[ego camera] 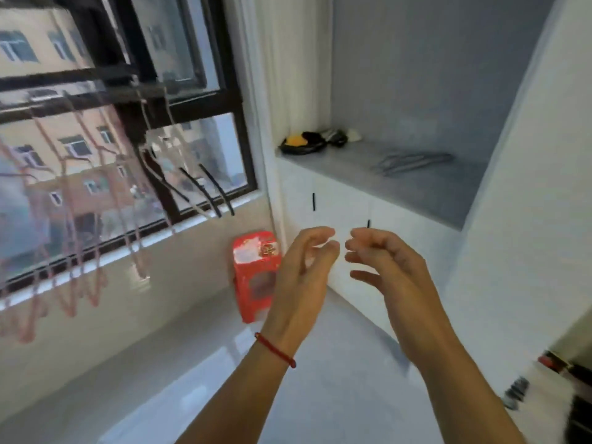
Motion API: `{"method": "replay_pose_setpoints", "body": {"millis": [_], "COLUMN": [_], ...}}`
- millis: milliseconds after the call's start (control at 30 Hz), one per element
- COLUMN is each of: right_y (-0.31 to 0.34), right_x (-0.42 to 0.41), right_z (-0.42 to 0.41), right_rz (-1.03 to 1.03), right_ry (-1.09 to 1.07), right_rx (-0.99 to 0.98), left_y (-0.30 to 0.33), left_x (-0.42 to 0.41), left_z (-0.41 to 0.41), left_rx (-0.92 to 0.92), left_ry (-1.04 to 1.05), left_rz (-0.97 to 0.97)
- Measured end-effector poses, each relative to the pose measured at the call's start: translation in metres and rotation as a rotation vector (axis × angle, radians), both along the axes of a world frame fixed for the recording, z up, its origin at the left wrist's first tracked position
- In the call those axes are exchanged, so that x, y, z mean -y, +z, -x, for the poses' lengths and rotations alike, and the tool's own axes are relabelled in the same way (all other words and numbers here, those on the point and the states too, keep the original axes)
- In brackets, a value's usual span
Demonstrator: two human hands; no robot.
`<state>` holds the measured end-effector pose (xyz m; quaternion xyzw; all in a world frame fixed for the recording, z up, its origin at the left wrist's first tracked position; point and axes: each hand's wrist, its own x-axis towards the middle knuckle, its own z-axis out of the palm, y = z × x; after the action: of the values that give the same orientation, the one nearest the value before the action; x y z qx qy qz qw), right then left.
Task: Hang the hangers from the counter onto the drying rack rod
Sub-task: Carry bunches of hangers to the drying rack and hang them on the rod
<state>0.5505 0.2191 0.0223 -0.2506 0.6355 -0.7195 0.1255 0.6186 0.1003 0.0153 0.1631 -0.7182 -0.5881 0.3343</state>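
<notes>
Both hands are hanging empty before me, left hand (pixel 301 267) and right hand (pixel 389 270) with fingers loosely curled, because I am facing the grey hangers (pixel 413 161) lying on the surface (pixel 432 193), well apart from the rod (pixel 80 102).

no legible text anywhere

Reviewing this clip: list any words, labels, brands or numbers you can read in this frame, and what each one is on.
No text can be read in this frame.
Red box on the floor by the window: gold marks on its pale top panel, too blurred to read.
Dark item at the right edge: red and gold patch, possibly a label, blurred.
Gray hangers on the counter: no markings visible.
</notes>
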Motion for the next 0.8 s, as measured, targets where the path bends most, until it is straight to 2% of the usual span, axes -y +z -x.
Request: {"method": "replay_pose_setpoints", "body": {"millis": [167,367,633,800], "right_y": [-0.023,-0.051,-0.071,-0.081], "right_x": [-0.018,0.024,0.093,0.145], "right_z": [0.097,0.231,0.388,0.486], "right_rz": [-0.042,-0.205,-0.39,-0.441], "right_ry": [-0.143,-0.228,-0.269,-0.229], "right_rx": [0.032,0.043,0.103,0.125], "left_y": [-0.03,-0.063,-0.075,-0.08], "left_x": [-0.013,0.034,0.115,0.164], "left_z": [0.117,0.276,0.434,0.513], "left_rx": [0.038,0.084,0.326,0.356], "left_ry": [-0.099,-0.093,-0.115,-0.212], "left_rz": [-0.117,-0.187,-0.134,-0.09]}}
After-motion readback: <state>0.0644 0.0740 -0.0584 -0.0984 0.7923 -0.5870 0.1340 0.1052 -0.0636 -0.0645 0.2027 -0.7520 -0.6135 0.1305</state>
